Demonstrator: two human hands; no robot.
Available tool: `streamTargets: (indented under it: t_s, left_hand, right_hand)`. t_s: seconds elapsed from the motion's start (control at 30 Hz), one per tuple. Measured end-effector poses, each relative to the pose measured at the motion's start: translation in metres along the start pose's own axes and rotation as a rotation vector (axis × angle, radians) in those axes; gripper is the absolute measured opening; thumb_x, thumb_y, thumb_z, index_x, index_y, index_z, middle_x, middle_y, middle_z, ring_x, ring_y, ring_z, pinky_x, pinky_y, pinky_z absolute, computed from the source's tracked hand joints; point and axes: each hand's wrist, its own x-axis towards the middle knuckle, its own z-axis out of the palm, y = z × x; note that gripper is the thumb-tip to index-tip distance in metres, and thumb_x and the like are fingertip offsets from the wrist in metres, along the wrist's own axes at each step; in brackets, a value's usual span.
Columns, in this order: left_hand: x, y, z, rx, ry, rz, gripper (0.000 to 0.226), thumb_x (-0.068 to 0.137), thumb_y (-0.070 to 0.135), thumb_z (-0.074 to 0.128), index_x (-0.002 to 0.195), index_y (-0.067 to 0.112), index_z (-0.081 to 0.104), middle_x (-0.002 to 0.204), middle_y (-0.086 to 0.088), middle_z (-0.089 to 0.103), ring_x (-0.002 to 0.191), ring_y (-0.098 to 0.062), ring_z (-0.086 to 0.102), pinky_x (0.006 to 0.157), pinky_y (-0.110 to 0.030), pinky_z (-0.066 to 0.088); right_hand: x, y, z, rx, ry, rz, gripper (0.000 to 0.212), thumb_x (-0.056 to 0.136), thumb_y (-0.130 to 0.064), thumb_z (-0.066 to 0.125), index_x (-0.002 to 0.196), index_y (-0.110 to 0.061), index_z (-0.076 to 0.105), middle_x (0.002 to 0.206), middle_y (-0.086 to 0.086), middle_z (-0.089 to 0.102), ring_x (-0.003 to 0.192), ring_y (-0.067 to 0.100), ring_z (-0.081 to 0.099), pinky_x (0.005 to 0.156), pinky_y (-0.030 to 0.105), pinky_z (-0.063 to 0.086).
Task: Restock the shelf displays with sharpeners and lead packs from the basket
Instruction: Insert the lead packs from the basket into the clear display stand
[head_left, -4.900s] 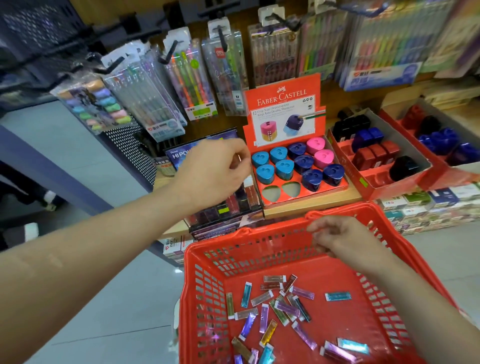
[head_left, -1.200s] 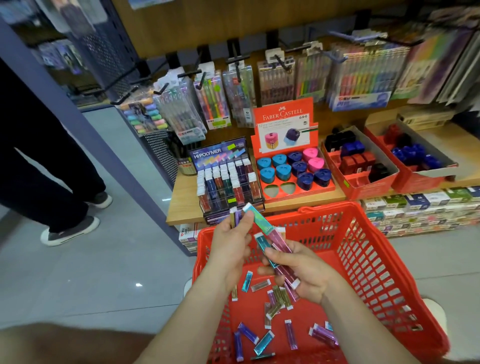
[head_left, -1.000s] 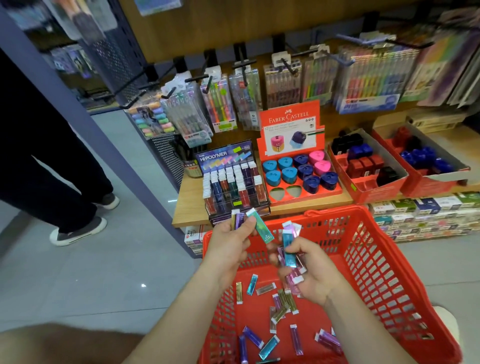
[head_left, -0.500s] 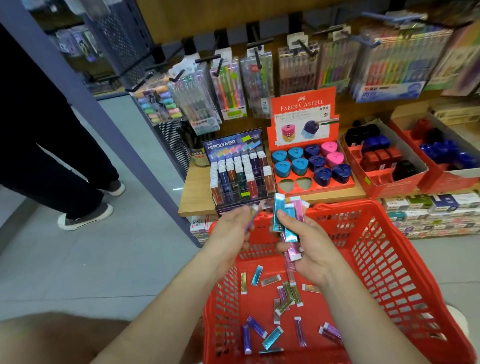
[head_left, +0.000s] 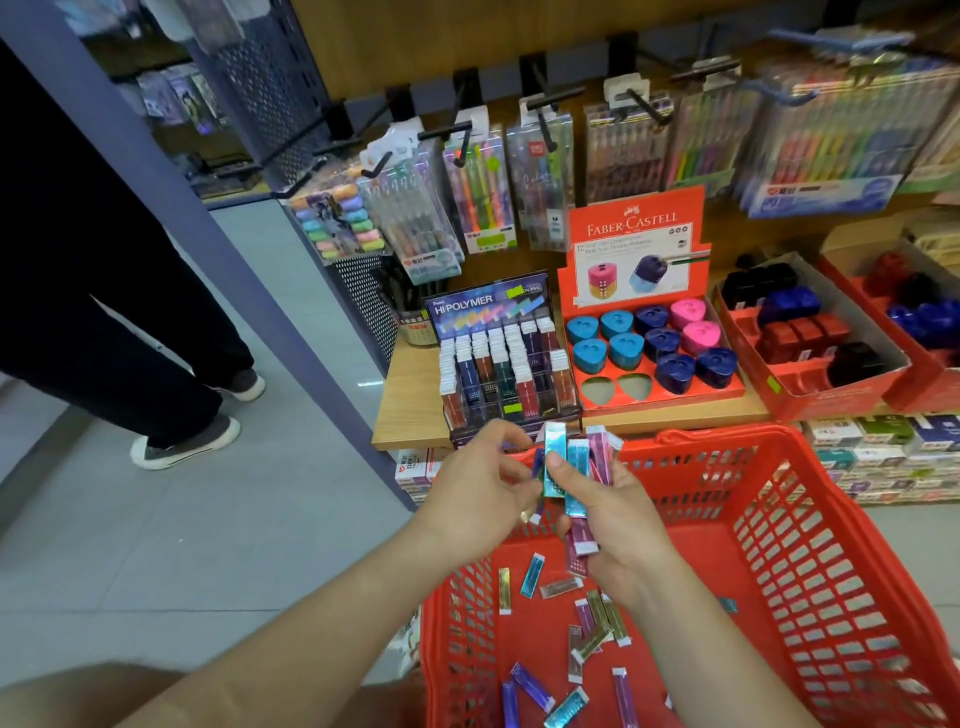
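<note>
Left hand (head_left: 483, 488) and right hand (head_left: 615, 525) both grip upright lead packs (head_left: 576, 460) above the basket (head_left: 810, 519).

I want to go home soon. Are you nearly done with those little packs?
Not nearly. The Hi-Polymer display already holds rows of packs. The left hand and right hand grip lead packs. Many loose packs lie in the basket, and two slots in the sharpener tray gape empty.

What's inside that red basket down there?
Loose lead packs in blue, purple and gold lie scattered on the floor of the red basket. The right hand, gripping more packs, and its forearm cover part of the floor, so anything beneath them is hidden.
</note>
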Motion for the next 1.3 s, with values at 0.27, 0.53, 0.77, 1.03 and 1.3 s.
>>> streamTargets:
  t_s: [0.27, 0.53, 0.77, 1.03, 1.3]
  left_hand:
    - [0.028, 0.010, -0.035, -0.088, -0.246, -0.004, 0.057, 0.077, 0.010, 0.078, 0.121, 0.032, 0.048, 0.077, -0.001, 0.059, 0.055, -0.009, 0.056, 0.055, -0.029, 0.052]
    - [0.064, 0.013, -0.048, -0.272, -0.211, -0.122, 0.012, 0.089, 0.013, 0.065, 0.100, 0.009, 0.063, 0.073, -0.010, 0.063, 0.059, -0.014, 0.061, 0.057, -0.024, 0.056]
    - [0.094, 0.013, -0.064, -0.529, -0.076, -0.251, 0.007, 0.085, 0.000, 0.066, 0.090, 0.004, 0.063, 0.073, -0.016, 0.071, 0.059, -0.017, 0.068, 0.057, -0.022, 0.058]
    - [0.139, 0.000, -0.088, -0.150, 0.126, -0.031, 0.008, 0.085, 0.005, 0.068, 0.089, 0.009, 0.063, 0.077, -0.013, 0.073, 0.075, -0.025, 0.072, 0.076, -0.039, 0.060]
    - [0.160, -0.019, -0.064, 0.225, 0.133, 0.141, 0.009, 0.083, 0.011, 0.070, 0.084, 0.015, 0.062, 0.072, 0.000, 0.064, 0.069, -0.015, 0.061, 0.075, -0.032, 0.054]
  right_hand:
    - [0.013, -0.010, 0.010, -0.084, -0.114, 0.026, 0.019, 0.085, -0.012, 0.068, 0.103, -0.011, 0.064, 0.071, 0.001, 0.070, 0.046, 0.012, 0.053, 0.038, 0.020, 0.036]
    - [0.030, -0.007, 0.020, 0.050, -0.149, 0.045, 0.034, 0.074, -0.018, 0.070, 0.106, -0.010, 0.066, 0.079, 0.006, 0.065, 0.053, 0.011, 0.052, 0.037, 0.019, 0.034]
    - [0.039, -0.009, 0.017, 0.138, -0.184, 0.113, 0.035, 0.074, -0.009, 0.068, 0.108, -0.004, 0.065, 0.080, 0.011, 0.067, 0.053, 0.010, 0.056, 0.037, 0.016, 0.036]
    - [0.042, -0.020, 0.004, 0.054, -0.123, 0.098, 0.042, 0.071, -0.005, 0.069, 0.113, 0.000, 0.067, 0.072, 0.007, 0.062, 0.048, 0.011, 0.052, 0.035, 0.018, 0.038]
    - [0.038, -0.031, -0.012, 0.002, -0.050, 0.095, 0.012, 0.069, -0.007, 0.069, 0.079, -0.005, 0.074, 0.065, 0.007, 0.060, 0.045, 0.010, 0.051, 0.034, 0.019, 0.040]
